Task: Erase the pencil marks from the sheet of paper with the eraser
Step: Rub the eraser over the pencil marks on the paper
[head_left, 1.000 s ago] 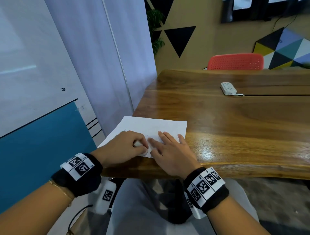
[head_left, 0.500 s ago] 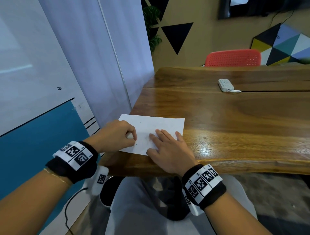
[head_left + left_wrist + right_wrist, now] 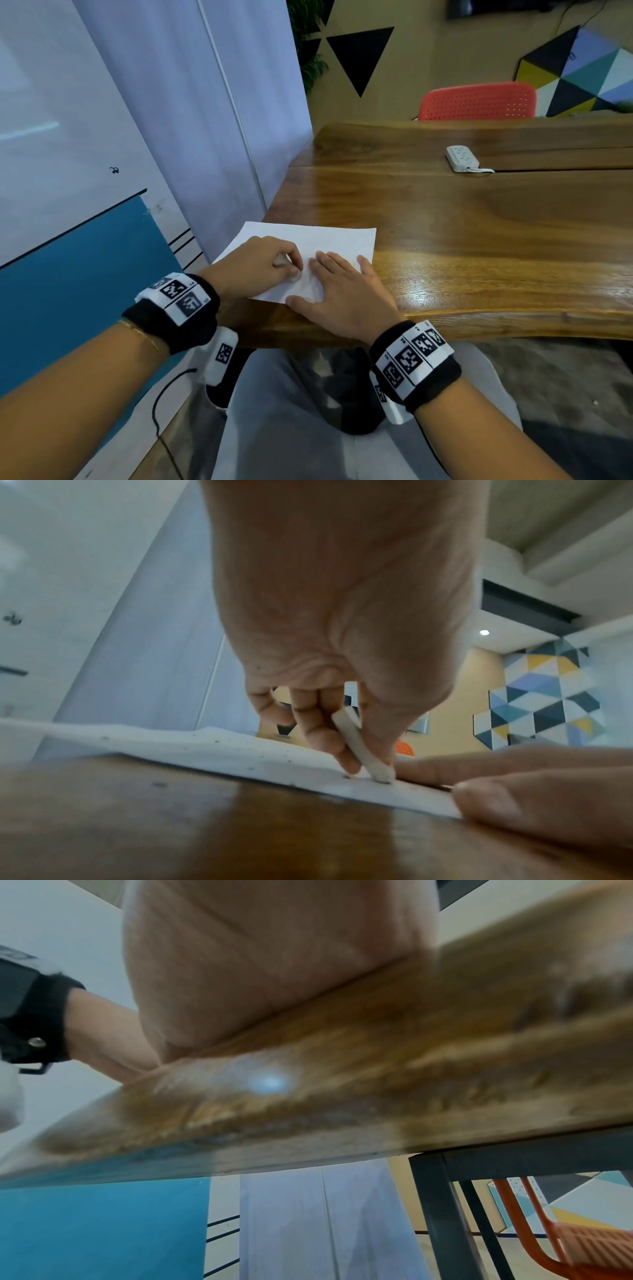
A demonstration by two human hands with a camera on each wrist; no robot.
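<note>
Since the earlier frames the eraser (image 3: 359, 746) is being carried back toward the near edge of the sheet of paper (image 3: 329, 240), after being worked slightly farther up the sheet half a second ago, so a back-and-forth rubbing stroke is judged to be under way. It is being pinched between the thumb and curled fingers of the left hand (image 3: 260, 267), tilted, with its lower end pressed onto the sheet just beside the fingers of the right hand (image 3: 342, 291). Small dark specks, probably eraser crumbs, are being left scattered over the paper in the left wrist view. Faint marks are being made out on the sheet near the eraser in the head view, but how much pencil is being left cannot be told. The sheet is being held flat by the right hand, which is being kept spread with straight fingers on the near right part of the paper, unchanged from the earlier frames; only the heel of this hand is being shown in the right wrist view. The sheet is being kept at the near left corner of the wooden table (image 3: 479, 257). Well beyond the paper, a white power strip (image 3: 462, 158) is lying toward the far right, and a red chair (image 3: 476, 102) is standing past the table's far edge.
</note>
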